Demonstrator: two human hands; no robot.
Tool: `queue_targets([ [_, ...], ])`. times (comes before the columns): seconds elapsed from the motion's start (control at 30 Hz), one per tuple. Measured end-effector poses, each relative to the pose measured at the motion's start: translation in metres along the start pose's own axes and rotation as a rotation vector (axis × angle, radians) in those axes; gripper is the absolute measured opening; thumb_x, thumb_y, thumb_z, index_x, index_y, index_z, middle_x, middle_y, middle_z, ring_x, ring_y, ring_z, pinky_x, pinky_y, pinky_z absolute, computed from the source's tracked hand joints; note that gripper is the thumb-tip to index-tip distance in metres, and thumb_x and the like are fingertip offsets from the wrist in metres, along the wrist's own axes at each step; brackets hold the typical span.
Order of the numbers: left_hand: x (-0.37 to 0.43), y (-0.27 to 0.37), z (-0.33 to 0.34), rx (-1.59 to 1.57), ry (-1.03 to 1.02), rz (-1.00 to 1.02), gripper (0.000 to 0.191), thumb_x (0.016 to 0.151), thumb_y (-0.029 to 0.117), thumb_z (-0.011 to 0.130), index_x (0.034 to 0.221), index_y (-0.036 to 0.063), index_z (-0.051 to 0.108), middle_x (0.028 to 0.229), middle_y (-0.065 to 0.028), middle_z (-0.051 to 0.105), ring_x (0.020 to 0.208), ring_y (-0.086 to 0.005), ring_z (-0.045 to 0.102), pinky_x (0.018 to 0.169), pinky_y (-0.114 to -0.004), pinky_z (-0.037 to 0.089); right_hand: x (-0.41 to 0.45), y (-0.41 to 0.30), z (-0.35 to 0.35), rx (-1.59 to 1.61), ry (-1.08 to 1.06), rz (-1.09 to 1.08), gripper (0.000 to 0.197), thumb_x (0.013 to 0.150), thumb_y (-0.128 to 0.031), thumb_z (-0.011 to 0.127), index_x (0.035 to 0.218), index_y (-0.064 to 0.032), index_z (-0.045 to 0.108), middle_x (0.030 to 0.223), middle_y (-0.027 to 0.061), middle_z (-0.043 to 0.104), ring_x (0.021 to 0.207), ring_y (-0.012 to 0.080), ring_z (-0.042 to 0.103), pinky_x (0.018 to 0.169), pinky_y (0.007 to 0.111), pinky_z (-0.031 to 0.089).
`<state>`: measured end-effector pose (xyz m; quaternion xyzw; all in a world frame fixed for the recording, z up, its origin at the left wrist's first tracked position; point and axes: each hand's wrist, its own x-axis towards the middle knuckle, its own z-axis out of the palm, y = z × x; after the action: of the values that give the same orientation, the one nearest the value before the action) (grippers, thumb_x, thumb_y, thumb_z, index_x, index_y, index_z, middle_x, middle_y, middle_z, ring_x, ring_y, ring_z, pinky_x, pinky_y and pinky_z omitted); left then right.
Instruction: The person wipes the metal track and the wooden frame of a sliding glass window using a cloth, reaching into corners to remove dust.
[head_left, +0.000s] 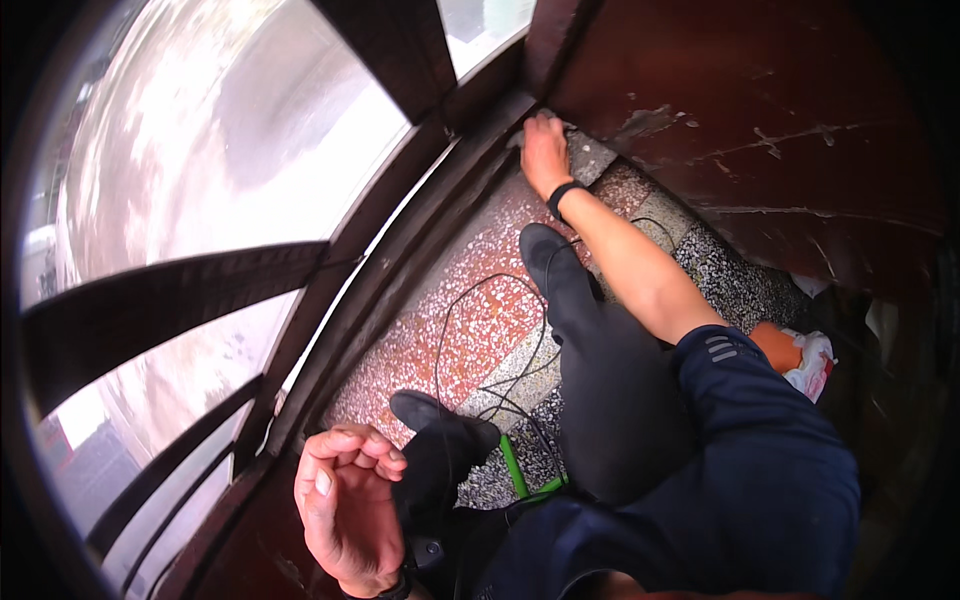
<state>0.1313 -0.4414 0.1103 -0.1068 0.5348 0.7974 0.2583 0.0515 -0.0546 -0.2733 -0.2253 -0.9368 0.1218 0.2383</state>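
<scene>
My right hand (545, 154), with a black band at its wrist, reaches into the corner where the dark window frame meets the red-brown panel. Its fingers are bent over what looks like a grey cloth (516, 139), which shows in small parts at either side; the fingertips are hidden. My left hand (351, 499) is raised at the lower left, palm partly in view, fingers curled but apart from the thumb and holding nothing. Below lies the speckled terrazzo floor (484, 307), with a thin black cable (444, 322) looped over it near my shoes.
The dark frame (390, 277) with large panes runs along the left. A scraped, peeling red-brown panel (750, 112) stands at the right. Bright green bars (514, 466) show beneath me. An orange object (776, 346) and a white plastic bag (816, 364) lie behind my right arm.
</scene>
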Motion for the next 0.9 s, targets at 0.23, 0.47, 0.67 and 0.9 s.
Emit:
queue_targets([
  [0.23, -0.001, 0.007, 0.015, 0.081, -0.083, -0.009, 0.04, 0.1, 0.033, 0.058, 0.117, -0.0028, 0.058, 0.104, -0.015, 0.059, 0.089, -0.0213, 0.057, 0.079, -0.032, 0.047, -0.028, -0.009, -0.014, 0.164, -0.2, -0.341, 0.019, 0.085, -0.001, 0.055, 0.102, -0.0012, 0.065, 0.121, 0.0165, 0.065, 0.116, 0.0355, 0.058, 0.099, 0.044, 0.053],
  [0.47, 0.002, 0.01, 0.008, -0.031, -0.112, 0.013, 0.037, 0.105, 0.028, 0.054, 0.125, -0.0031, 0.059, 0.115, -0.0149, 0.064, 0.101, -0.0216, 0.063, 0.09, -0.032, 0.051, 0.031, -0.003, -0.068, 0.35, -0.363, 0.013, 0.01, 0.087, -0.008, 0.067, 0.092, 0.0, 0.065, 0.086, 0.0193, 0.072, 0.078, 0.0379, 0.07, 0.076, 0.047, 0.057],
  [0.67, -0.017, 0.017, -0.012, -0.039, -0.125, 0.069, 0.039, 0.105, 0.028, 0.053, 0.126, -0.0035, 0.059, 0.115, -0.0148, 0.063, 0.101, -0.0221, 0.062, 0.09, -0.032, 0.051, 0.103, -0.043, -0.121, 1.009, -0.734, 0.925, 0.027, 0.098, -0.002, 0.048, 0.112, -0.0133, 0.068, 0.084, 0.0011, 0.06, 0.059, 0.0133, 0.056, 0.057, 0.043, 0.062],
  [0.9, -0.038, 0.032, -0.036, -0.062, -0.138, 0.113, 0.039, 0.105, 0.029, 0.053, 0.126, -0.0037, 0.059, 0.114, -0.0155, 0.063, 0.1, -0.0222, 0.062, 0.088, -0.032, 0.05, 0.072, -0.056, -0.074, 1.174, -0.412, 1.062, 0.028, 0.092, 0.002, 0.048, 0.116, -0.004, 0.062, 0.08, 0.0053, 0.054, 0.066, 0.0191, 0.058, 0.062, 0.046, 0.058],
])
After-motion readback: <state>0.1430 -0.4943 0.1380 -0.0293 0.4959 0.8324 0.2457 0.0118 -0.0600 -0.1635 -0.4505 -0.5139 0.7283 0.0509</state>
